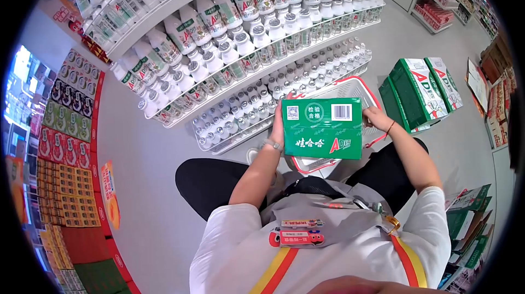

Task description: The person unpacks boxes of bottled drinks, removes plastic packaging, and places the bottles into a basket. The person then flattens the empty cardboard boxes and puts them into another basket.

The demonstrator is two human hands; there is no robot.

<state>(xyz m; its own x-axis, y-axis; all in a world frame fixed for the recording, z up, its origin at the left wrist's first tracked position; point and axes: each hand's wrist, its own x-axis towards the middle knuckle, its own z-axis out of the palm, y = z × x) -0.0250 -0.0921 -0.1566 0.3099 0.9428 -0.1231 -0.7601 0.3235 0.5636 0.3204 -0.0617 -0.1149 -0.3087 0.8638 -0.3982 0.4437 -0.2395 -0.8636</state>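
Currently a green carton (323,128) is held by both hands, left hand (277,125) and right hand (377,118), above a basket (358,87); opening it likely comes next, for shelving bottles (257,37).

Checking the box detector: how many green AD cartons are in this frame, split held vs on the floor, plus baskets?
Green carton held in both hands: 1
Green cartons standing on the floor at right: 2
Red-rimmed shopping basket: 1
Total: 4
The flattened cartons at lower right are not counted; their number cannot be told.
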